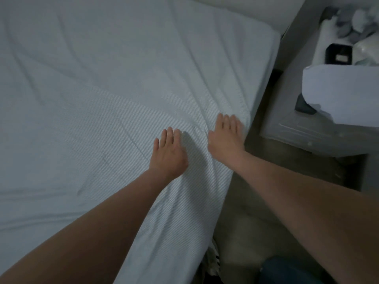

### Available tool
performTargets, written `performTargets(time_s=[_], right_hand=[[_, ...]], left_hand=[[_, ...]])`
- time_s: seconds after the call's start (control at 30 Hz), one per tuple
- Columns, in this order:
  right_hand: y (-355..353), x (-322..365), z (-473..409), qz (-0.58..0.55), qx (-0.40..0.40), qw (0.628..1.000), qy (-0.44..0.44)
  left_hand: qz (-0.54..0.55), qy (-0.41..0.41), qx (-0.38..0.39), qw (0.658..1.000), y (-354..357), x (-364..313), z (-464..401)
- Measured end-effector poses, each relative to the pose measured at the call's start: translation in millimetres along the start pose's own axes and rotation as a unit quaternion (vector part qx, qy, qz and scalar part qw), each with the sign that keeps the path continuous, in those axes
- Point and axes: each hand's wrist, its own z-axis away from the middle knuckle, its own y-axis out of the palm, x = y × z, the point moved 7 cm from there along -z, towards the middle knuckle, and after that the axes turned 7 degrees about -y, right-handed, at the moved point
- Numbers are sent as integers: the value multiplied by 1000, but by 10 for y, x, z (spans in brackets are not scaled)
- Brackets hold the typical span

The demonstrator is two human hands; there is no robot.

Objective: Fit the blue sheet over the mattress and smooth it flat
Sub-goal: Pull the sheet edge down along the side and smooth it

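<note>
The pale blue, finely striped sheet (pixel 98 111) covers the mattress (pixel 264 64) across most of the view, with long creases running over it. My left hand (pixel 168 152) lies flat on the sheet, fingers straight, a little in from the bed's right edge. My right hand (pixel 226 136) also lies flat with straight fingers, pressing the sheet right at the mattress's right edge. Small wrinkles bunch between the two hands. The sheet hangs down over the mattress side below my left forearm.
A grey bedside cabinet (pixel 307 128) stands right of the bed, holding a white box or paper (pixel 344 95), a small black box (pixel 339 55) and soft grey items (pixel 356 19). A narrow strip of floor (pixel 264 201) runs between bed and cabinet.
</note>
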Motion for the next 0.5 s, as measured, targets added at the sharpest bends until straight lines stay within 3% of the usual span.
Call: performTargets(time_s=[0.23,0.4,0.5], right_hand=[[-484,629,206,-25,-6,995,-96],[-612,686,14,-4,-26,993,-116],[-555,544,-387,26,-15,996,-83]], left_hand=[[1,-9,-39,999,-720,127,271],[5,-23,-50,998,-831,204,82],[30,-40,-38,998,-731,133,-271]])
